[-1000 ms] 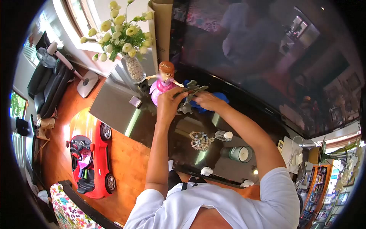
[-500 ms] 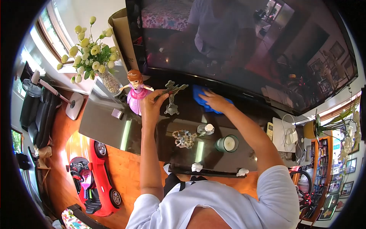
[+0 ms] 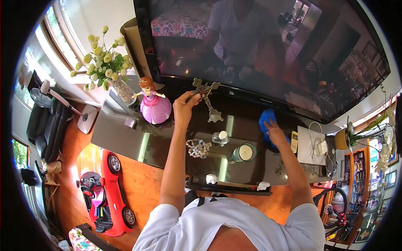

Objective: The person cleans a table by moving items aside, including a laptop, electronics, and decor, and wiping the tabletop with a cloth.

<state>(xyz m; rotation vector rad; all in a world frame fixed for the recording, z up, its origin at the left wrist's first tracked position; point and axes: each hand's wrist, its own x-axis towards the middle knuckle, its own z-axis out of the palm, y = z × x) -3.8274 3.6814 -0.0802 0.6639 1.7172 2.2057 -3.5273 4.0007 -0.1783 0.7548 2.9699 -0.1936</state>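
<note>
My left hand [image 3: 187, 103] is closed on a greenish-grey metal crucifix [image 3: 208, 100] with a wide base, tilted over the dark glossy cabinet top [image 3: 176, 161]. My right hand [image 3: 275, 133] lies spread on a blue cloth [image 3: 267, 121], pressing it on the cabinet top near the television's lower edge. Left of my left hand stands a doll [image 3: 153, 104] in a pink and purple dress. In front of the crucifix sit a beaded item [image 3: 198, 149], a small bottle with a white cap [image 3: 220, 137] and a candle in a green glass [image 3: 244, 153].
A large television [image 3: 259, 54] runs along the back. A flower vase [image 3: 121, 90] and a small box [image 3: 130, 122] stand at the left. At the right are a remote [image 3: 294, 142], a white device [image 3: 310, 146] and a plant pot [image 3: 341, 139]. A red toy car [image 3: 102, 188] is on the floor.
My right hand and the blue cloth have moved right along the cabinet top. My left hand has shifted right, away from the doll, with the crucifix raised and tilted.
</note>
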